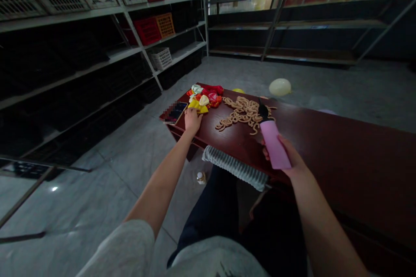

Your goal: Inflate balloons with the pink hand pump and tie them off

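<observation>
Head view: right hand (287,156) is wrapped around a pink pump (274,145), its black nozzle aimed at tan balloons (243,114) on the dark table (325,138). Left hand (192,121) reaches the limp coloured balloons (204,97) at the table's corner, fingers curled on a yellow one, beside a phone (177,111). A careless tug could likely nudge the phone or balloons off that edge.

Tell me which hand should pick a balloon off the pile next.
Left, probably. The left hand rests at the edge of the pile of uninflated balloons on the table, while the right hand is busy gripping the pink pump.
</observation>
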A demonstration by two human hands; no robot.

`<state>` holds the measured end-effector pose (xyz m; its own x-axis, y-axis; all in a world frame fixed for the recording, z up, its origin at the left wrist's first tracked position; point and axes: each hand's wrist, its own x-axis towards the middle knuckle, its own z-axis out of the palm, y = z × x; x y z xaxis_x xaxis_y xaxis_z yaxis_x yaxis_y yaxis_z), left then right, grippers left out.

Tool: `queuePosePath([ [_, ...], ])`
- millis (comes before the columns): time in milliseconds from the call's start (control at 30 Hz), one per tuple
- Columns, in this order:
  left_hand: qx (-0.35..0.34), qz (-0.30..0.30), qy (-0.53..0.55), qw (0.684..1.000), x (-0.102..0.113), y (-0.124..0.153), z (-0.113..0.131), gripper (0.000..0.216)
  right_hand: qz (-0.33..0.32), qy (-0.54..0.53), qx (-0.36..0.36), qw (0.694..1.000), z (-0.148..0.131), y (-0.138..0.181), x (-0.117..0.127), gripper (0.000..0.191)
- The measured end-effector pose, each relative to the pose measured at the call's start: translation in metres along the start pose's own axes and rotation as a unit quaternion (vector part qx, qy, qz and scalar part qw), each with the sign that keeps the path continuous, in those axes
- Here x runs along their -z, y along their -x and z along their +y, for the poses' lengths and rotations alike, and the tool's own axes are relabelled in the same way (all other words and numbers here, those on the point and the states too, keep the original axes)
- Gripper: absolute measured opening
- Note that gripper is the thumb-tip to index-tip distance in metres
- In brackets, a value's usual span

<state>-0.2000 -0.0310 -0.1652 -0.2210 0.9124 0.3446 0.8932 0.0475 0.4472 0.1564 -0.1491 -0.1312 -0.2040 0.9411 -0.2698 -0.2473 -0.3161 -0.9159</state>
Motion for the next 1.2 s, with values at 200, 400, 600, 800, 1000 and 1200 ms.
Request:
queuePosePath([
  [200,0.011,0.022,0.004,1.0,0.003,0.001,0.014,0.012,-0.001,-0.052,-0.002,0.999,0.004,-0.005,0.002,0.041],
  [400,0.049,0.035,0.261,0.964,0.001,0.002,0.056,0.018,-0.01,-0.038,-0.004,0.999,0.0,-0.003,0.0,0.04],
  [600,0.138,-0.034,0.576,0.805,0.0,-0.005,0.113,0.022,-0.012,-0.036,0.009,0.999,0.001,0.001,0.0,0.041],
  [800,0.254,-0.189,0.638,0.703,-0.013,0.001,0.147,0.026,-0.029,-0.084,0.022,0.996,0.009,-0.004,0.008,0.044],
  [1000,0.286,-0.305,0.676,0.606,-0.025,-0.001,0.157,0.025,-0.034,-0.111,0.019,0.993,0.013,-0.009,0.012,0.042],
  [1200,0.223,-0.29,0.768,0.525,-0.021,0.006,0.167,0.047,-0.043,-0.112,0.012,0.993,0.012,-0.007,0.011,0.04],
])
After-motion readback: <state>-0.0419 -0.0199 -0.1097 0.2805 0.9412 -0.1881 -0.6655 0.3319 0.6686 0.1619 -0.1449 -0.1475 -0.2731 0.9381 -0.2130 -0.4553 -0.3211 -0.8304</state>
